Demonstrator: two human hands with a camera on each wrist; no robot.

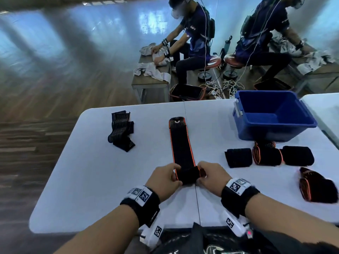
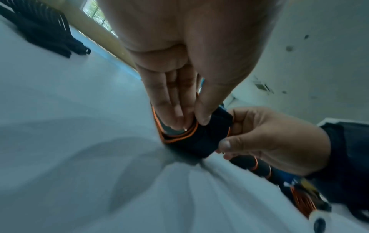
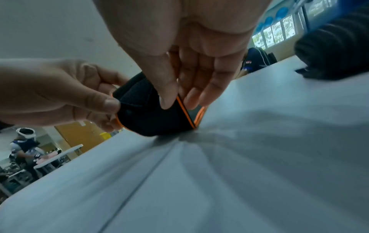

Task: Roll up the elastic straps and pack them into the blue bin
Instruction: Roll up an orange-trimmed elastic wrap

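White table [image 1: 110, 180], strap [image 1: 180, 143] mid-surface

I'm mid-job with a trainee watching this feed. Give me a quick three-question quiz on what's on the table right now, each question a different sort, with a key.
1. True or false: the blue bin already holds rolled straps.
2. Which strap are both hands working on? A) the grey-striped strap B) the orange-edged strap C) one of the finished rolls
3. Fill in: the left hand and right hand each pinch one ____ of the rolled part.

Key: 1 false, what shows of the bin's inside is bare. 2 B, its near end is rolled and the rest lies flat on the table. 3 end.
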